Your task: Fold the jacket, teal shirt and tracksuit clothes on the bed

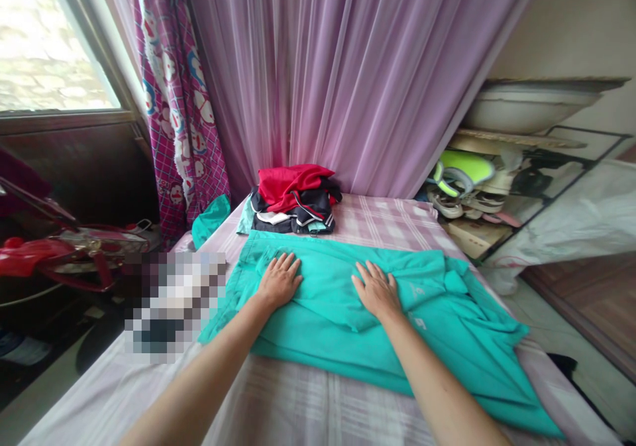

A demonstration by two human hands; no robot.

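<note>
The left hand (279,280) and right hand (376,290) lie palm-down on the wrinkled turquoise cloth garment (325,300), each grip loosely spread, grasping nothing.

A teal garment (325,297), layered, with small white marks on its right half, lies spread left to right across a checked cloth (298,403), its surface wrinkled, its left edge fairly straight, its near right corner tapering to a point

Sheer purple curtains (358,81) span the back.
Bright window (44,48) at left; pale wall (561,28) and dark rack (546,203) at right.
</note>
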